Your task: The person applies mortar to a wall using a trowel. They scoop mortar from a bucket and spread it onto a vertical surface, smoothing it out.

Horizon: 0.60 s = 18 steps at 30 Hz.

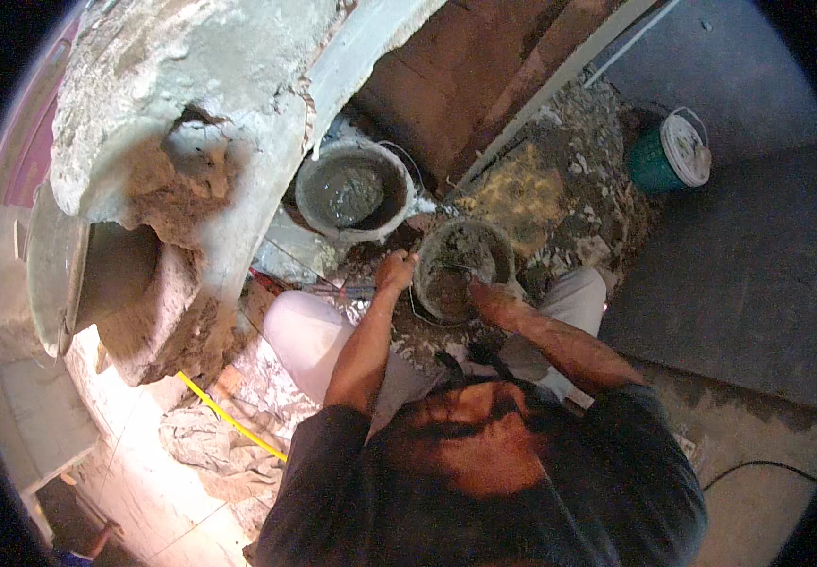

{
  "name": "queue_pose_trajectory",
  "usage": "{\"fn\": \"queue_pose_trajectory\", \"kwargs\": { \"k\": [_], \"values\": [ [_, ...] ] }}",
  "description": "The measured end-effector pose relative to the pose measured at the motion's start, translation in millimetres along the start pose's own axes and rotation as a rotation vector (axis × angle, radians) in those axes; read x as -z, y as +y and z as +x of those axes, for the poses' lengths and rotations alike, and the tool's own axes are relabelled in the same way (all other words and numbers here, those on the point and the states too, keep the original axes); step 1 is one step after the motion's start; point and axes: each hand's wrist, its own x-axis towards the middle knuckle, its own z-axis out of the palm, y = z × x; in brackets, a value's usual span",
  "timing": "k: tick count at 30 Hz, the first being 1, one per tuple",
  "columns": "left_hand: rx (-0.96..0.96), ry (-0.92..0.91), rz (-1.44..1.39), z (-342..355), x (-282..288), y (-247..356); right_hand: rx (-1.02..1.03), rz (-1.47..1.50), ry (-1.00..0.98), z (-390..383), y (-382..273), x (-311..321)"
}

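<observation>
A round bucket (426, 253) with grey wet mortar (470, 248) inside stands between my knees. My left hand (396, 270) is closed on the left edge of this bucket, by its thin wire handle. At the bucket's near right side, my right hand (493, 302) reaches over the rim, its fingers curled. Whatever lies in those fingers is too dark and small to make out. Just beyond my left hand sits a larger bucket (310, 194) holding grey, watery mix (352, 196).
Rubble and sand (531, 194) cover the ground ahead. A green pail with a white lid (649, 159) stands at the far right. To the left rises a rough, broken plastered structure (229, 47). A yellow hose or cable (229, 416) runs along the lower left; a dark cable (758, 464) lies at the right.
</observation>
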Motion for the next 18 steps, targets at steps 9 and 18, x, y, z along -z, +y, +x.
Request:
{"fn": "queue_pose_trajectory", "kwargs": {
  "k": [9, 18],
  "values": [
    [-0.044, -0.141, 0.115, -10, 13, 46, -0.088, -0.062, -0.227, -42, 94, 59],
    [-0.053, -0.023, 0.205, -16, 20, 42, 0.215, -0.819, 0.472, -38, 52, -47]
  ]
}}
